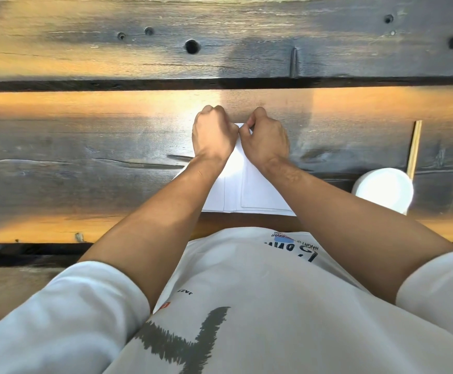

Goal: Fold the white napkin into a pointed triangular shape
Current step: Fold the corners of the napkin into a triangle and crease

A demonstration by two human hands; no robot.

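Your left hand [212,133] and your right hand [265,136] sit side by side at the far end of the napkin [247,184], almost touching each other over its top edge. Both have the fingers curled under and the knuckles turned away from you. Your right hand pinches a small white tip of the napkin between thumb and fingers, just where the two hands meet. Your left hand is curled down onto the cloth beside it, its thumb side against that same tip; you can see it bears on the napkin, but whether its fingers actually grip the cloth cannot be told, since they are hidden beneath the hand.

The napkin lies flat on the table [85,163], running from under your hands back toward your body, between your forearms. It narrows toward your hands and widens toward you, and its near edge is straight and sits just short of the table's near edge. Hemmed edges run lengthwise down its middle, showing layers laid over one another.

To the right of your right forearm, near the table's edge, stands a white cup [383,190]. Just beyond it, well to the right of your right hand, lie chopsticks [414,149], pointing away from you and nearly touching the cup's far rim.
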